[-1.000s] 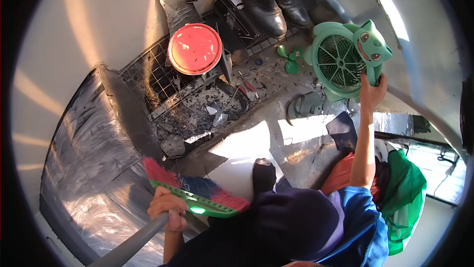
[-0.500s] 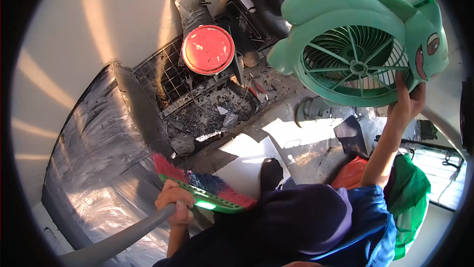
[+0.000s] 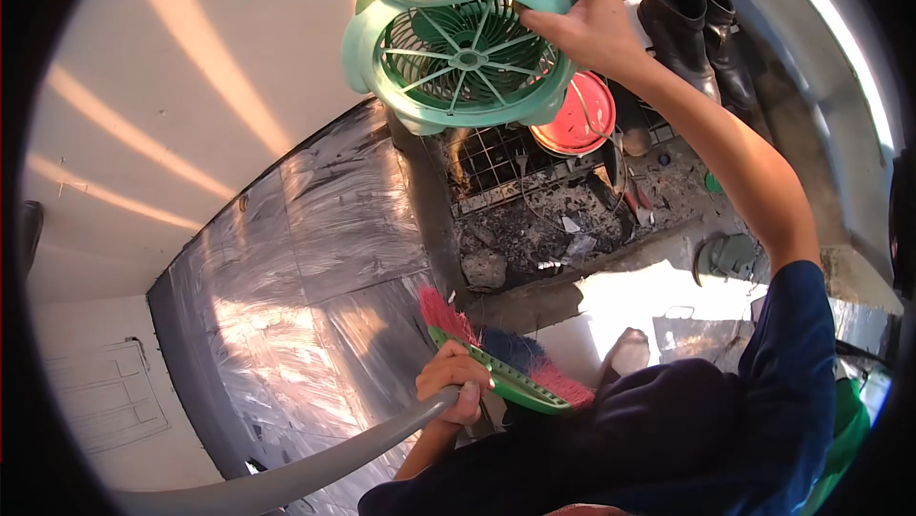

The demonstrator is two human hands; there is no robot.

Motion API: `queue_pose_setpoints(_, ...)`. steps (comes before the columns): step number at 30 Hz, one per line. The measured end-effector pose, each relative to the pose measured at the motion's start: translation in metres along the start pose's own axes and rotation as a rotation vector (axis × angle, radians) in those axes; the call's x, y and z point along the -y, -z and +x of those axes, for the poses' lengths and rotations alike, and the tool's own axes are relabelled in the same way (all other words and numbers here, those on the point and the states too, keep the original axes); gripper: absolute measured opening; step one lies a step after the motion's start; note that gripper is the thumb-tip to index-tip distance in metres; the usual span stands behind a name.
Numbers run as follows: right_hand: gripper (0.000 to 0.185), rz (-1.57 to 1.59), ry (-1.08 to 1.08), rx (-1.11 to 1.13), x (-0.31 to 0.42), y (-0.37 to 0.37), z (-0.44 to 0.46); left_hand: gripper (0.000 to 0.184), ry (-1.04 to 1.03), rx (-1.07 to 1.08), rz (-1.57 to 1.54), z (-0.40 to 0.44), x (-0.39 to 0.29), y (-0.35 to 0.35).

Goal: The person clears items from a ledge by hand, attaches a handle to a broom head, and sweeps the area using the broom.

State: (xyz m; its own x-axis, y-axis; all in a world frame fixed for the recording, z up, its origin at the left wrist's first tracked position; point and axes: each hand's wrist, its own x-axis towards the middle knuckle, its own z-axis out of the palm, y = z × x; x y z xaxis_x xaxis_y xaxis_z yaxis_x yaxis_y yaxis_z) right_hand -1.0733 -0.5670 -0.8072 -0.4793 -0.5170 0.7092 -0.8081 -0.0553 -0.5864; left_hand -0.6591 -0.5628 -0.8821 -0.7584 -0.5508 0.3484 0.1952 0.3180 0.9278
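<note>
The streaked grey surface (image 3: 315,258) spreads at your left. Your green creature-faced fan (image 3: 468,60) is at the top of the view, seemingly raised; your right hand (image 3: 596,15) grips its side. Your left hand (image 3: 450,380) closes round the broom (image 3: 520,384) beside its bristles. Beyond the fan sit the red lid (image 3: 577,120) and smaller pliers (image 3: 637,201). You seem to be handling the fan one-handed; moving it calls for a steady grip. I can read no brand or lettering.
</note>
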Motion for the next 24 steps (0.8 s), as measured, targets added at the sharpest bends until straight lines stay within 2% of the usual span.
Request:
queue_pose_setpoints(4, 0.049, -0.037, 0.115, -0.009, -0.057, -0.087, 0.0, 0.025, 0.002, -0.034, 0.008, -0.004, -0.002, 0.006)
queue_pose_setpoints(5, 0.049, -0.065, 0.052, 0.035, -0.062, -0.101, -0.003, 0.025, 0.001, -0.039, 0.013, -0.005, -0.002, 0.007)
queue_pose_setpoints(7, 0.049, -0.095, 0.14, 0.099, -0.076, -0.123, -0.008, 0.018, -0.023, -0.04, -0.044, -0.006, 0.001, 0.012)
queue_pose_setpoints(11, 0.054, -0.126, 0.221, 0.235, -0.096, -0.151, -0.036, 0.014, -0.002, -0.025, -0.051, -0.007, 0.001, 0.02)
queue_pose_setpoints(14, 0.054, -0.115, 0.246, 0.283, -0.112, -0.177, -0.038, 0.025, 0.033, -0.06, 0.061, -0.003, 0.0, 0.017)
queue_pose_setpoints(16, 0.054, -0.099, 0.253, 0.289, -0.119, -0.188, -0.04, 0.026, 0.062, -0.067, 0.048, -0.004, 0.001, 0.016)
queue_pose_setpoints(24, 0.061, -0.114, 0.168, 0.367, -0.154, -0.199, -0.08, 0.031, 0.126, -0.095, 0.017, 0.006, 0.007, 0.016)
